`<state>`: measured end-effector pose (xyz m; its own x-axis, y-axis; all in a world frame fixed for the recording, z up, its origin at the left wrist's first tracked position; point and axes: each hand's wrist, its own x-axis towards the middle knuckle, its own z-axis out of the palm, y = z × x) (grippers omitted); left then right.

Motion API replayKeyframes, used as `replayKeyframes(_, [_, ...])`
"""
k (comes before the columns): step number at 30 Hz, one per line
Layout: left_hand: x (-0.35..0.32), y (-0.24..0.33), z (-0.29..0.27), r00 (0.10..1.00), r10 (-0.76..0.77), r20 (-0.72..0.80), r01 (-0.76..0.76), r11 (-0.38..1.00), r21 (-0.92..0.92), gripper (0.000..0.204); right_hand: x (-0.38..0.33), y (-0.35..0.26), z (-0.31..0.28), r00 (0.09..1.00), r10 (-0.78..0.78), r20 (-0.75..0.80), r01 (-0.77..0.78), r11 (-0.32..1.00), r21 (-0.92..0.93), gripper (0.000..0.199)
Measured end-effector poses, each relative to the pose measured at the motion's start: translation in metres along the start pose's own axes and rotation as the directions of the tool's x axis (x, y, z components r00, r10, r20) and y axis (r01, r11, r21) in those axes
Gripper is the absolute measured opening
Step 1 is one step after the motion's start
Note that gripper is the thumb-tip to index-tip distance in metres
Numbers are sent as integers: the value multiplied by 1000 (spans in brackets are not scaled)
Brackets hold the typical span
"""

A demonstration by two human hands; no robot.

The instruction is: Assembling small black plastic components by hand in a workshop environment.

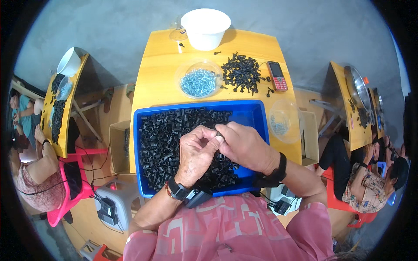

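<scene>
My left hand (197,153) and my right hand (247,145) meet fingertip to fingertip above a blue tray (257,126). Both are closed in a pinch around a small black plastic part (219,135), mostly hidden by the fingers. Beneath them, many loose black plastic parts (161,148), short and hollow-looking, fill most of the tray. Bare blue floor shows at its right side. Beyond the tray lies a clear round dish of small bluish-silver screws (198,82). Beside it spreads a pile of black knob-like pieces (244,73).
A white tub (205,28) stands at the table's far edge. A red and black keypad phone (277,76) lies right of the pile. Near the right edge is a clear dish (283,122) with a few screws. Cardboard boxes (310,135) flank the table; other people sit at side tables.
</scene>
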<state>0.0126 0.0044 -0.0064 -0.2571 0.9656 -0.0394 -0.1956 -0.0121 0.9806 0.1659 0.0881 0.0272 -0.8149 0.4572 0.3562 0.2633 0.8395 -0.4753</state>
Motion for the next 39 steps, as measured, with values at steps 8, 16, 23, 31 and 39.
replayKeyframes(8, [2,11,-7,994,-15,-109,-21,949,-313,10,3,34,-26,935,341,-95,-295,901,319,24])
replayKeyframes(16, [-16,47,-35,969,126,-212,-195,916,-350,9,-15,46,-18,962,167,214,-137,979,-149,15])
replayKeyframes(23, [-42,45,-150,707,178,-685,-400,899,-179,7,-13,50,-14,911,191,365,-114,968,-224,16])
replayKeyframes(31, [-65,16,-212,546,-103,-832,-106,976,-191,39,-12,40,-19,960,166,226,-155,986,-67,17])
replayKeyframes(39, [-40,50,-155,684,370,-628,-215,926,311,35,-27,18,-15,869,410,275,-469,510,721,23])
